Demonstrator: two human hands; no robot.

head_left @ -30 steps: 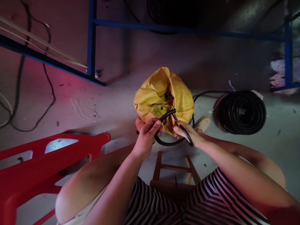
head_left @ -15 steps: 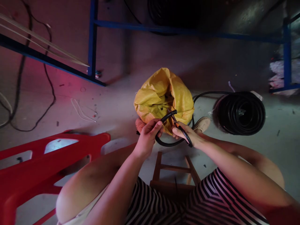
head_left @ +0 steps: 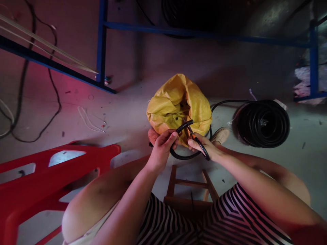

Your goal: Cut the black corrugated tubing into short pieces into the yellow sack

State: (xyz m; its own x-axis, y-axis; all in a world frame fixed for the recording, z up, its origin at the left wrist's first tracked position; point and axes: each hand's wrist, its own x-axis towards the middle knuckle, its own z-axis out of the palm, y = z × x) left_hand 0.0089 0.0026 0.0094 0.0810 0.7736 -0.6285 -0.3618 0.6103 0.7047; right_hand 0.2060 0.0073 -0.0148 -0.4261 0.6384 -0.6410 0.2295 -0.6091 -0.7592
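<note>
My left hand [head_left: 165, 142] is closed around a black corrugated tube [head_left: 184, 126], thumb on top, close to the tube's free end. Scissors [head_left: 204, 150] with dark handles and a bit of orange are gripped in my right hand [head_left: 199, 143]. Their blades meet the tube near its end; whether they cut into it cannot be made out. From my left hand the tube loops down and passes behind my right hand. Beneath both hands stands a yellow sack [head_left: 163, 105] with a crumpled, gathered mouth, and small dark pieces show inside.
A coil of black tubing [head_left: 263, 123] lies on the floor at right, one length running towards the sack. A red plastic stool [head_left: 63, 170] is at left, a wooden stool [head_left: 189, 200] between my legs. Beyond the sack runs a blue metal frame [head_left: 204, 33], with loose cables at far left.
Almost nothing differs. Both hands, the tube and the scissors hold their places, and the whole view has shifted very slightly.
</note>
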